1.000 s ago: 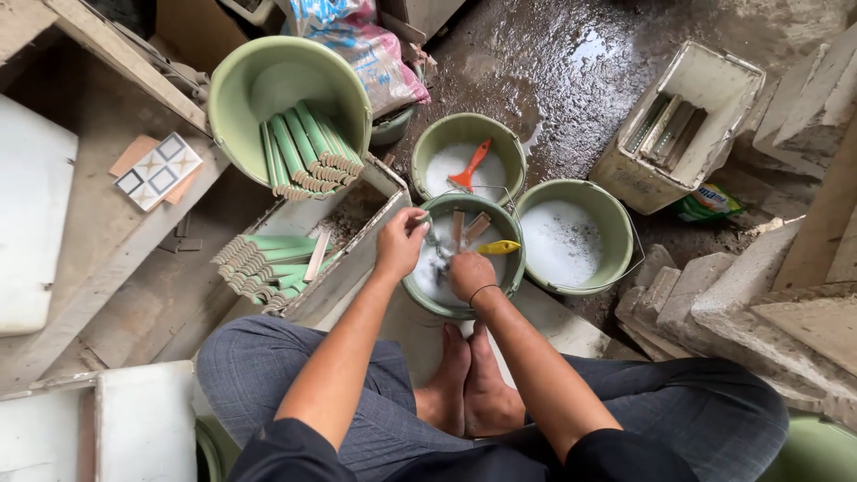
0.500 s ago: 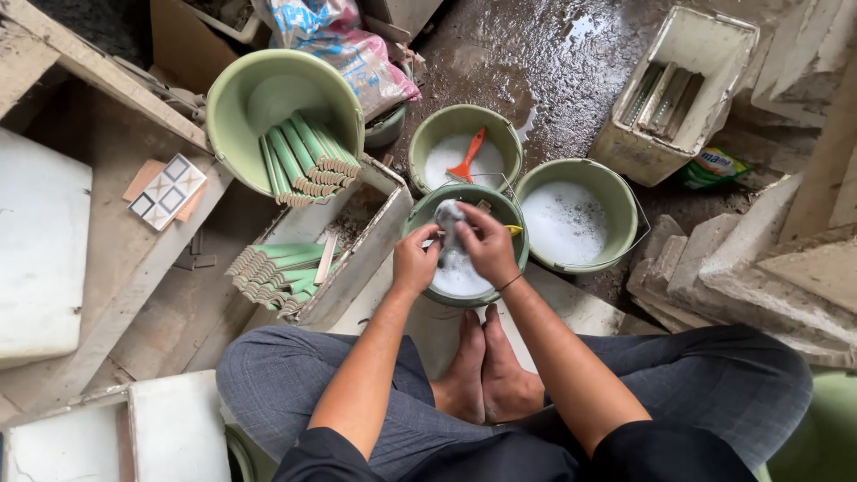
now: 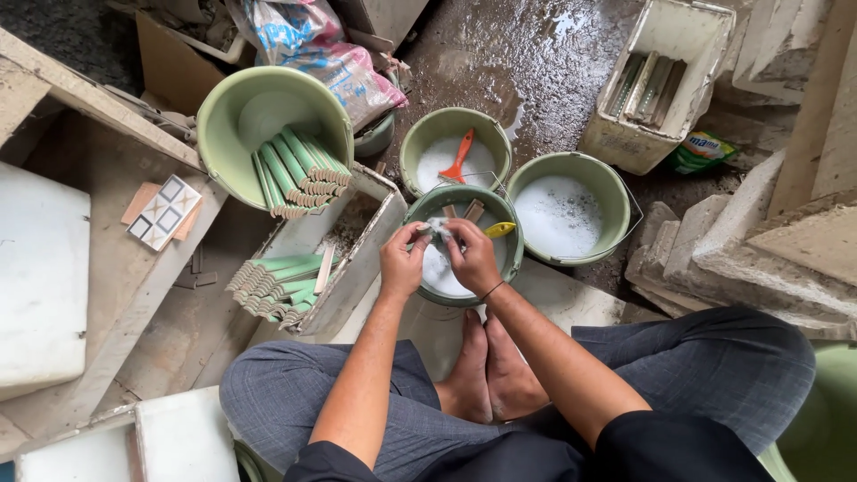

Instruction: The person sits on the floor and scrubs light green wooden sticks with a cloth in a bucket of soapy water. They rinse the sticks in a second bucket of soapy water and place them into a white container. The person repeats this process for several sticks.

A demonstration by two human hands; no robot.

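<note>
Both hands, the left hand (image 3: 402, 261) and right hand (image 3: 471, 254), were closed on a small grey cloth (image 3: 436, 227) over the soapy green bucket (image 3: 513, 268) (more green trim tiles (image 3: 277, 286) lay unwashed in the tray beside, judging by their dusty backs).

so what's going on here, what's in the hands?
A person sits barefoot on the floor, both hands over a dark green bucket of soapy water. The left hand and right hand together grip a small wet grey piece above the suds. A yellow-handled tool leans inside that bucket. Green trim tiles fill the tilted bucket at the left, and an orange-handled scraper lies in another soapy bucket.
</note>
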